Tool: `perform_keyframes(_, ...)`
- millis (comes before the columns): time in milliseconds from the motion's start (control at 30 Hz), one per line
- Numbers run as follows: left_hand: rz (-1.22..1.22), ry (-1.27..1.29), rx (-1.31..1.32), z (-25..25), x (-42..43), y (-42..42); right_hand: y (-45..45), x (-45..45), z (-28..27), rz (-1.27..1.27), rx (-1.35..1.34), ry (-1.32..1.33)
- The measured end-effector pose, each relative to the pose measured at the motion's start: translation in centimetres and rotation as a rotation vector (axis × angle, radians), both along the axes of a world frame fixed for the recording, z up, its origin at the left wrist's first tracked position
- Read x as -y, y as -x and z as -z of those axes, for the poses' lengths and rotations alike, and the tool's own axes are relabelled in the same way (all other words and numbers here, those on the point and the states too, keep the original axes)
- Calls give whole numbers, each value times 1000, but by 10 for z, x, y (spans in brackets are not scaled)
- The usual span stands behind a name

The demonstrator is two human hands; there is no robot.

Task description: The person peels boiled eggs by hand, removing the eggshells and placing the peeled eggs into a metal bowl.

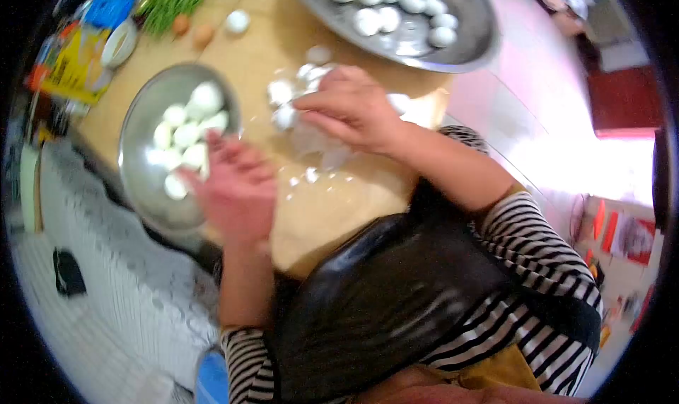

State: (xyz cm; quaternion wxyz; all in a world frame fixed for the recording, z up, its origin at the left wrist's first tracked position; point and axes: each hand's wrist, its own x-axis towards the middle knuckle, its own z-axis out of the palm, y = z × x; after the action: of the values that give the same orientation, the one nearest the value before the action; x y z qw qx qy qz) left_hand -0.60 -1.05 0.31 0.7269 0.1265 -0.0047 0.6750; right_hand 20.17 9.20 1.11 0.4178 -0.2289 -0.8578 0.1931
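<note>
My left hand [239, 181] is over the right rim of a metal bowl [138, 185], palm up. Its thumb and fingers are apart, slightly blurred, beside the peeled eggs [187, 135] heaped in the bowl. Over the table, my right hand [359, 110] has its fingers pinched together. Whatever lies between those fingertips is too blurred to name. White eggshell pieces [281, 91] lie in a pile at those fingertips, and a pale translucent patch [311, 141] shows just below them. Small shell bits [311, 175] are scattered on the wooden table [311, 227] between my hands.
A large metal basin [460, 54] holding several white eggs [412, 3] stands at the table's far edge. Toward the back left are green stalks [173, 4], a white egg [237, 21], two brown round items [203, 34], a small white bowl [120, 43] and a yellow packet [74, 65].
</note>
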Motion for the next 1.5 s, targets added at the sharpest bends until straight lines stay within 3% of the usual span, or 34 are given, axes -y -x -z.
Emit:
perform_keyframes(33, -31, -19, -183, 12, 0, -4, -1, 3, -1, -5, 81, 27)
perform_keyframes(100, -379, -110, -871, 17, 2, -24, -2, 9, -4, -52, 91, 45)
perform_keyframes(167, -378, 8, -1315, 3, 9, -32, 6, 13, -5, -81, 110, 58)
perform_keyframes(233, -491, -62, -1415, 2, 7, -41, 14, 15, -8, -49, 34, -30)
perform_keyframes(367, -672, -259, -1563, 10, 2, -44, 13, 21, 0, -103, 9, 168)
perform_keyframes(533, -658, -291, -1541, 20, -4, -48, 1, 21, 6, -27, 123, 398)
perform_keyframes(567, -713, -334, -1581, 20, -4, -48, 3, 18, 7, -28, 126, 391)
perform_keyframes(667, -765, -399, -1720, 17, -4, -45, 6, 13, 2, 113, 57, -1)
perform_keyframes(700, -777, -401, -1715, 22, -5, -45, 7, 15, -5, 110, 59, -11)
perform_keyframes(767, -518, -287, -1312, 37, -7, -49, 11, 26, -19, 56, -3, -178)
perform_keyframes(800, -262, -203, -994, 33, -3, -56, 13, 34, -19, 20, 63, -203)
perform_keyframes(833, -270, -208, -990, 29, 2, -60, 15, 43, -21, 16, 66, -211)
perform_keyframes(900, -43, -112, -577, 12, 14, -67, 21, 60, -26, -175, 325, -203)
perform_keyframes(933, 80, 19, -338, 0, 20, -71, 22, 57, -17, -101, 397, -236)
perform_keyframes(967, 71, 17, -335, 0, 20, -70, 20, 51, -9, -109, 399, -241)
perform_keyframes(1033, 121, -199, -551, 4, 15, -66, 7, 36, -1, 173, 348, -93)
perform_keyframes(1100, 22, -206, -629, 16, 12, -59, -16, 25, -8, 196, 259, -42)
perform_keyframes(1133, -215, -298, -1037, 3, 14, -46, -22, 27, -12, 168, 155, 70)
perform_keyframes(1167, -462, -381, -1440, -9, 17, -36, -30, 30, -18, 193, 203, 3)
perform_keyframes(1200, -718, -275, -1533, -20, 17, -29, -42, 33, -21, 183, 283, -47)
perform_keyframes(1267, -1060, -324, -1879, -34, 7, 10, -63, 33, -19, 178, 353, -88)
perform_keyframes(1400, -922, 33, -2228, -29, -15, 94, -84, 25, 7, 185, 238, -27)
perform_keyframes(1500, -766, -83, -2654, -22, -24, 134, -78, 15, 8, 253, 90, 6)
